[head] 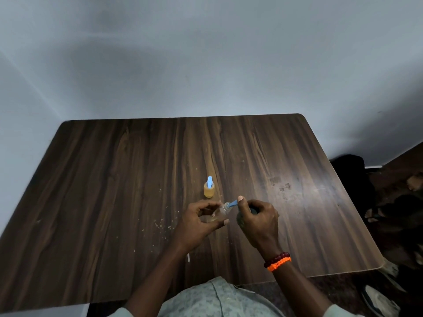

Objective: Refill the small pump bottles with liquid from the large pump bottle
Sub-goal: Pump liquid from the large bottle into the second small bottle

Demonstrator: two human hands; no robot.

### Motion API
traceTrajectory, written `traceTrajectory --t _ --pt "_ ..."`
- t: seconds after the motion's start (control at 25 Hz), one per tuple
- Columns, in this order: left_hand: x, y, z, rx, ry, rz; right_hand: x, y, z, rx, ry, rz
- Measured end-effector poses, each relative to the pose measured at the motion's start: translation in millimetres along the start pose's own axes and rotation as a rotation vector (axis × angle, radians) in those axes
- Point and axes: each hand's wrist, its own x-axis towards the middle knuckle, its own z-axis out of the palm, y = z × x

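A small bottle of yellow liquid with a blue pump top (209,188) stands upright near the middle of the wooden table (114,179). Just in front of it, my left hand (201,221) holds a small clear bottle (220,212), tilted, its fingers curled round it. My right hand (257,219) grips the large pump bottle, mostly hidden under my fingers; its blue nozzle (232,204) points at the mouth of the small clear bottle, and my forefinger lies on the pump head.
Crumbs lie scattered on the table left of my hands (162,226), and dried stains mark the right side (282,187). A small white strip (188,257) lies near the front edge. Dark objects and shoes crowd the floor at the right (389,213).
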Motion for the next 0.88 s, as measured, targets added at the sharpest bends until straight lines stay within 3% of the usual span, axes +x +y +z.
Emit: traceTrajectory --t 0.88 --pt "2.4 4.2 -0.8 -0.002 0.012 -0.024 5.2 0.8 -3.1 -0.012 0.066 -0.054"
